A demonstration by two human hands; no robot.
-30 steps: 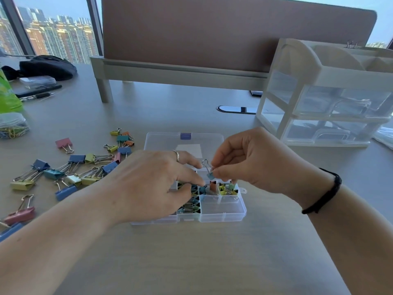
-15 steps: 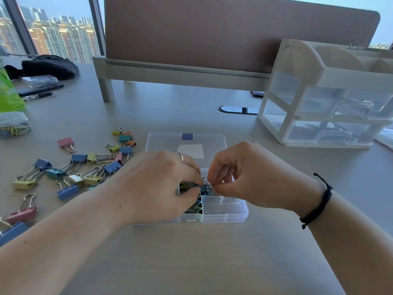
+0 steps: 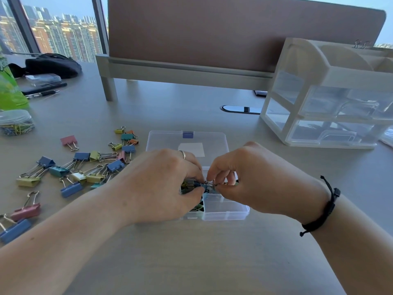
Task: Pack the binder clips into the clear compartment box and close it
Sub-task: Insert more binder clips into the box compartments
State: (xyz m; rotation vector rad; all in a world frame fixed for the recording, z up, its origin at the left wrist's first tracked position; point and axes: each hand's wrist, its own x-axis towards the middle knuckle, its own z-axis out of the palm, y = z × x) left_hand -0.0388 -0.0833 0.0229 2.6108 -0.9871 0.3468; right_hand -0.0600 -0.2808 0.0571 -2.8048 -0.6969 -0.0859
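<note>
Both hands together over the clear compartment box, lid flat open on the far side. Left hand pinching the body of a small blue binder clip, right hand pinching its wire handles, just above a middle compartment. More clips already inside. Loose binder clips scattered on the surface to the left. Drawer organiser far right.

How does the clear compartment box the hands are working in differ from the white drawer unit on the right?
The compartment box is low, flat and see-through, its lid lying open behind it; the drawer unit stands tall with a white frame and its drawers pushed in. The compartment box holds coloured binder clips; what the drawer unit holds is unclear. Both sit on the desk.
</note>
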